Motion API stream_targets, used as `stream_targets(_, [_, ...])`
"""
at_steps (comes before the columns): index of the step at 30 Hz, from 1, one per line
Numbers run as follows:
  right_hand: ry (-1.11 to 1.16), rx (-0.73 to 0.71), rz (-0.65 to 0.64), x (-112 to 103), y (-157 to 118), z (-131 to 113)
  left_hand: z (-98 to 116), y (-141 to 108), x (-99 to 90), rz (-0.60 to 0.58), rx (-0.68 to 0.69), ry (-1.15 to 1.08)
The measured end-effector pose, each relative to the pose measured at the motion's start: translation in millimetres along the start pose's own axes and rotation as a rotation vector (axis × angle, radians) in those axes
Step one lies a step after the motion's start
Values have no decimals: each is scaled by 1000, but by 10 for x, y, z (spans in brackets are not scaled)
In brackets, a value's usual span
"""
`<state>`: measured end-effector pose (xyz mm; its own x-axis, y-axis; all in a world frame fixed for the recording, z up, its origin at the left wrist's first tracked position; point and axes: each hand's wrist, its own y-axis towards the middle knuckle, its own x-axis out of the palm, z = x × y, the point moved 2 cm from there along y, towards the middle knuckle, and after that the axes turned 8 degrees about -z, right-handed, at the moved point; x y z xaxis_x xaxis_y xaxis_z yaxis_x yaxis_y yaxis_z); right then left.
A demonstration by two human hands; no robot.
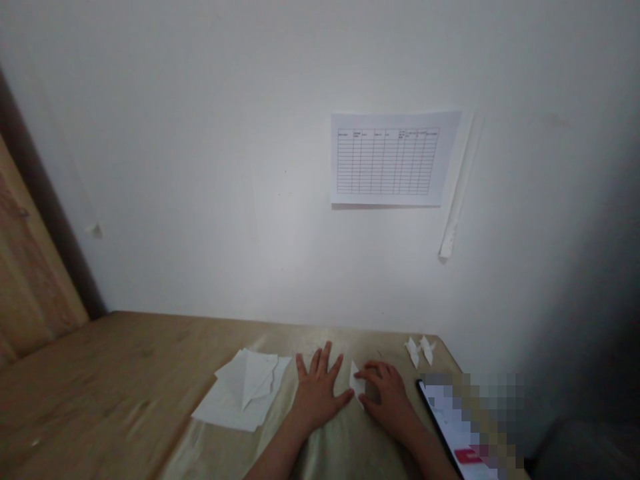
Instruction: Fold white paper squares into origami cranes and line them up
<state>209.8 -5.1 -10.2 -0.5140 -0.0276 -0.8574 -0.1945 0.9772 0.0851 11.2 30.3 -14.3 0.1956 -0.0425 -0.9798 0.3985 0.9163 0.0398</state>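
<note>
A small folded piece of white paper (356, 385) lies on the table between my hands. My left hand (320, 390) is spread on the tabletop, its thumb tip at the paper's left edge and the other fingers apart. Bent over the same paper from the right, my right hand (384, 393) has its index finger and thumb on it and covers part of it. To the left is a loose stack of white paper sheets (220, 400), with a folded sheet (257, 380) on top. Two small folded paper figures (413, 352) stand near the back right corner.
A tablet-like screen (450, 420), partly blurred out, lies along the right edge of the brown-covered table (150, 360). Behind the table rises a white wall with a printed grid sheet (385, 160) on it. A wooden board (30, 267) stands at the left.
</note>
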Motion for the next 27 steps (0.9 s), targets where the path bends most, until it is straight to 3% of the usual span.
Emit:
stream_targets(12, [20,-13,-97,64,55,69,132,-183,-86,50,84,-138])
stream_targets(23, [1,-49,27,-6,78,81,163,-183,-57,29,68,-131])
stream_targets(27, [29,-84,16,-1,72,50,121,-149,-44,17,19,-131])
